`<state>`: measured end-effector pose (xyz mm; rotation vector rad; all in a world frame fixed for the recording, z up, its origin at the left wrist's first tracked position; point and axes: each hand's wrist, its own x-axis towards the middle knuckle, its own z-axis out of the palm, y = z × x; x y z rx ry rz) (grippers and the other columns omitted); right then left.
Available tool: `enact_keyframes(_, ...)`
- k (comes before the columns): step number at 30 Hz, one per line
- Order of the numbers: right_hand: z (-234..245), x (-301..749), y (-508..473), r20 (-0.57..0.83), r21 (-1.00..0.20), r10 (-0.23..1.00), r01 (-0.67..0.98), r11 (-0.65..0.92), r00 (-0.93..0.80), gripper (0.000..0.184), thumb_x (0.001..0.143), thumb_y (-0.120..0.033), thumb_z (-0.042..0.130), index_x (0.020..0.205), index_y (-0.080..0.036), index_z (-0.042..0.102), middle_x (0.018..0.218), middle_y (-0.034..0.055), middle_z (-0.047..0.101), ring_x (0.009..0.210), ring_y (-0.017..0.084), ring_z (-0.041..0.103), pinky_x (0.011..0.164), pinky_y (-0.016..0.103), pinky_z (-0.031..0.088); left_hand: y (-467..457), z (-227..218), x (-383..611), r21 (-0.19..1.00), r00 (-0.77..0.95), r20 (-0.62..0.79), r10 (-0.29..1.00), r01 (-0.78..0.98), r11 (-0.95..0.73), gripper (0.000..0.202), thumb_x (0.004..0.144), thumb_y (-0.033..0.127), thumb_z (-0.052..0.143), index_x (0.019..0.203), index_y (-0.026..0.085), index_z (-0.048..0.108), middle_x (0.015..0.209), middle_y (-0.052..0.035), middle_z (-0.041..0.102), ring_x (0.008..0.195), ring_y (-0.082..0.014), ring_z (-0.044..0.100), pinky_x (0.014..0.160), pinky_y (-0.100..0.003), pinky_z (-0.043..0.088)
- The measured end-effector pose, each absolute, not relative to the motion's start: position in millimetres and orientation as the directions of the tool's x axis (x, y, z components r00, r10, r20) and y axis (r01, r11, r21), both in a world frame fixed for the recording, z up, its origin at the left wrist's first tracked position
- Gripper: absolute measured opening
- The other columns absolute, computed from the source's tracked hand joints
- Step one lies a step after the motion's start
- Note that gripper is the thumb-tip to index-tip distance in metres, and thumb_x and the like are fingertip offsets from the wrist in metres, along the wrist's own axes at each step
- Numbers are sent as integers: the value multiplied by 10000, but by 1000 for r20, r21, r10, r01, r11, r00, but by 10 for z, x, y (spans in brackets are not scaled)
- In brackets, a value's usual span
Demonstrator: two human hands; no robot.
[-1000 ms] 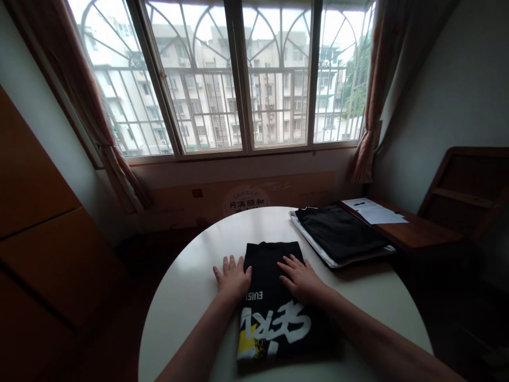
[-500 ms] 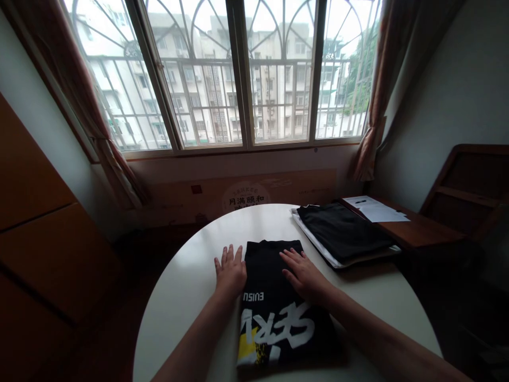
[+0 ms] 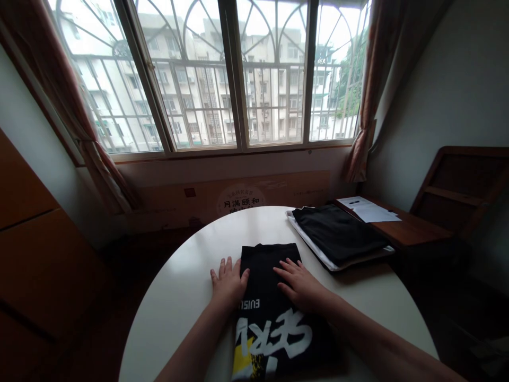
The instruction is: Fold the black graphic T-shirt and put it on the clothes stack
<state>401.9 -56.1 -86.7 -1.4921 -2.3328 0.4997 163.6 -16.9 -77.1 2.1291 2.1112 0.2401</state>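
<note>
A folded black T-shirt [image 3: 270, 265] with white and yellow print lies on the round white table [image 3: 186, 297] in front of me. My left hand [image 3: 228, 281] rests flat at the shirt's left edge, fingers spread, partly on the table. My right hand [image 3: 299, 281] lies flat on the shirt's right half, fingers stretched out. Neither hand grips anything.
A stack of folded clothes [image 3: 338, 233], black on top of white, sits at the table's far right. Beyond it a wooden desk [image 3: 401, 231] carries papers [image 3: 368, 209] and a pen. A cardboard box [image 3: 238, 199] stands under the window; a wooden cabinet [image 3: 43, 254] is at left.
Both hands stay flat on the shirt with only slight shifts. The view has drifted a little to the right and down.
</note>
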Motion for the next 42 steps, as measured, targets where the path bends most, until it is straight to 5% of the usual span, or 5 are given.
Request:
enact_keyframes(8, -926, 4052, -489, 552, -522, 777, 602, 605, -302, 534, 805, -23, 484, 1273, -224, 645, 1393, 103, 598, 1418, 284, 415, 1205, 565, 216, -84, -809, 1569, 607, -3, 261, 965, 778, -162, 493, 965, 271, 308, 1336, 150, 609, 1496, -144, 507, 1445, -299, 381, 1190, -584, 260)
enact_keyframes(12, -894, 4067, -533, 657, -560, 704, 451, 695, -270, 495, 665, 81, 394, 944, -214, 677, 1109, 68, 676, 1095, 204, 626, 976, 381, 479, -37, -843, 1497, 729, -61, 426, 903, 614, -302, 427, 794, 140, 414, 1104, 160, 708, 1263, -119, 679, 1242, -267, 592, 1106, -465, 442)
enact_keyframes(17, -833, 4068, -598, 658, -606, 710, 383, 697, -249, 312, 667, 78, 372, 682, -201, 510, 731, -10, 524, 651, 119, 506, 587, 217, 374, -52, -815, 1458, 764, -128, 534, 836, 496, -412, 265, 660, 127, 455, 809, 198, 662, 869, -48, 709, 869, -220, 683, 874, -380, 559)
enact_keyframes(23, -865, 4081, -591, 600, -653, 750, 372, 660, -278, 250, 654, 42, 378, 611, -194, 451, 651, -24, 487, 588, 106, 451, 544, 212, 301, -189, -666, 1494, 823, -95, 493, 865, 375, -427, 83, 624, 159, 467, 610, 213, 528, 587, 26, 550, 576, -148, 534, 574, -265, 468)
enact_keyframes(42, -922, 4082, -567, 545, -728, 794, 317, 608, -270, 145, 520, -75, 366, 534, -202, 435, 542, -34, 438, 535, 111, 409, 514, 231, 275, -233, -644, 1516, 810, -120, 488, 865, 431, -397, 111, 647, 162, 452, 627, 220, 545, 620, 12, 571, 619, -169, 552, 608, -289, 468)
